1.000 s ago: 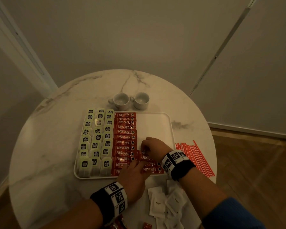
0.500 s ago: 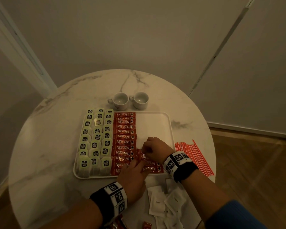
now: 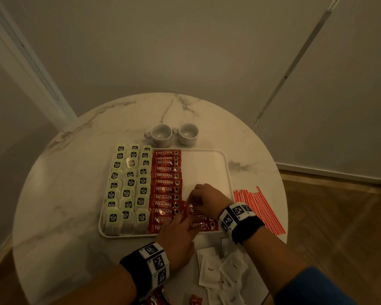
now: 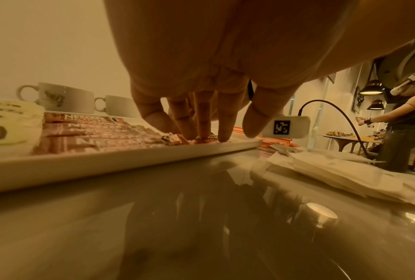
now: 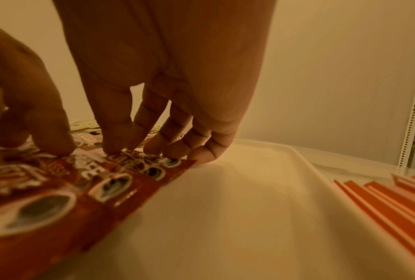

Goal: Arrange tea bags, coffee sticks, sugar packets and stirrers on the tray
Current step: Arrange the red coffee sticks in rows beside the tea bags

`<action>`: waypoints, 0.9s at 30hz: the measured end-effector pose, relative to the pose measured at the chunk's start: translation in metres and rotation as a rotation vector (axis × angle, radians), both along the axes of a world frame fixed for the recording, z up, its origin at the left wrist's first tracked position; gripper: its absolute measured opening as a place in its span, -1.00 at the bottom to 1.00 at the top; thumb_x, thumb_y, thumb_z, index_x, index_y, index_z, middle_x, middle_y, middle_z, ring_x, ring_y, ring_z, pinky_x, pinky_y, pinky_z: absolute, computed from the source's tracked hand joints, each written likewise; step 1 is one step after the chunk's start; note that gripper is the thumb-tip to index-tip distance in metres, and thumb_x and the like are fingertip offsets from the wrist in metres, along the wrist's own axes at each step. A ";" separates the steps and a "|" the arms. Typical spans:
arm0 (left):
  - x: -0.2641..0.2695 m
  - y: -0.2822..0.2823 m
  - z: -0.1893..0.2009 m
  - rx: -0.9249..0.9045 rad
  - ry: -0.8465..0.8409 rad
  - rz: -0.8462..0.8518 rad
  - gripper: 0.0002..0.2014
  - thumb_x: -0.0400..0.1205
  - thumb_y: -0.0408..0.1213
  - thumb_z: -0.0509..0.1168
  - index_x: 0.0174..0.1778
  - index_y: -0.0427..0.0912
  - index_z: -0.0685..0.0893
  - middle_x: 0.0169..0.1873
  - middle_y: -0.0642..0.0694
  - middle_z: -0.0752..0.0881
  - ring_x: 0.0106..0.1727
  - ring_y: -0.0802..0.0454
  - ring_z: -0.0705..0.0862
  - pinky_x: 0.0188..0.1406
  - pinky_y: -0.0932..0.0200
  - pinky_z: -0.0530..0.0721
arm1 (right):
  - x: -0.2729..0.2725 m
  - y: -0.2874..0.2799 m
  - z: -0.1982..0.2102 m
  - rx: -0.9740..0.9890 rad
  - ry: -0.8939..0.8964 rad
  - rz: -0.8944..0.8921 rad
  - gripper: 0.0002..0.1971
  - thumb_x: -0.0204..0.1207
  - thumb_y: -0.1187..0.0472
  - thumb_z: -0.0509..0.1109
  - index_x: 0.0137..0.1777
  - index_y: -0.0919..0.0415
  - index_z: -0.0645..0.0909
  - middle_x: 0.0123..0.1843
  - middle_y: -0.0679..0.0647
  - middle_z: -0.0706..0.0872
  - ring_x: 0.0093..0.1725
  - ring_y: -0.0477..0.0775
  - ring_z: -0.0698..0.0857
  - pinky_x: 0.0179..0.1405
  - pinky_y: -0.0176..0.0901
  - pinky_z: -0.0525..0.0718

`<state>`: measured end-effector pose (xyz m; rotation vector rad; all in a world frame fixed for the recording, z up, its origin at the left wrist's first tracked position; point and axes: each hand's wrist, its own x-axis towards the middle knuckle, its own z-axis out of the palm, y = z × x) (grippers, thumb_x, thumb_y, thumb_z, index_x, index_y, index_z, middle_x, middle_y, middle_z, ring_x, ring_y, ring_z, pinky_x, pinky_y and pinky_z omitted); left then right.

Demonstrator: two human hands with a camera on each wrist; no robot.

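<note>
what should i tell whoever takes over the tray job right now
Left hand: open, fingertips pressing on the coffee sticks at the near edge of the tray.
Right hand: fingers curled down on the top stick of a short second column; a true grip cannot be told.
Done: tea bags fill the tray's left side in three columns; one full column of coffee sticks beside them.
Left: finish the second coffee column; a few sticks lie at the table's near edge. Sugar packets and red stirrers are on the table, not yet on the tray.
</note>
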<state>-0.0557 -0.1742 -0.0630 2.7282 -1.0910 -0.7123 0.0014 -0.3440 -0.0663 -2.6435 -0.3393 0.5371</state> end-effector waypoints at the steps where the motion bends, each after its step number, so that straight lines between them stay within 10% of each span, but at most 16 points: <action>1: 0.000 0.000 0.000 -0.002 0.000 -0.002 -0.50 0.68 -0.07 0.12 0.58 0.08 0.29 0.59 0.01 0.19 0.56 -0.12 0.15 0.51 -0.17 0.25 | 0.000 0.000 0.000 0.000 0.004 -0.001 -0.74 0.51 0.24 0.42 0.18 0.09 0.70 0.14 0.04 0.64 0.14 0.07 0.56 0.18 -0.08 0.60; 20: 0.018 0.026 0.004 -0.203 -0.042 0.169 -0.56 0.65 -0.04 0.10 0.47 0.10 0.46 0.47 0.11 0.38 0.44 0.02 0.35 0.40 -0.04 0.41 | -0.007 -0.021 0.018 0.162 -0.041 -0.285 -0.98 0.52 0.16 0.43 -0.10 0.06 0.66 -0.05 -0.06 0.62 -0.06 -0.07 0.61 -0.04 -0.27 0.54; 27: 0.020 0.071 0.030 -0.187 0.129 0.146 -0.90 0.69 -0.05 0.15 -0.02 0.07 0.53 -0.01 0.14 0.52 0.00 0.21 0.50 0.08 0.32 0.52 | -0.044 -0.013 0.032 0.226 -0.057 -0.369 -0.97 0.58 0.16 0.39 -0.10 0.04 0.64 -0.08 -0.07 0.66 -0.12 -0.13 0.62 -0.04 -0.28 0.60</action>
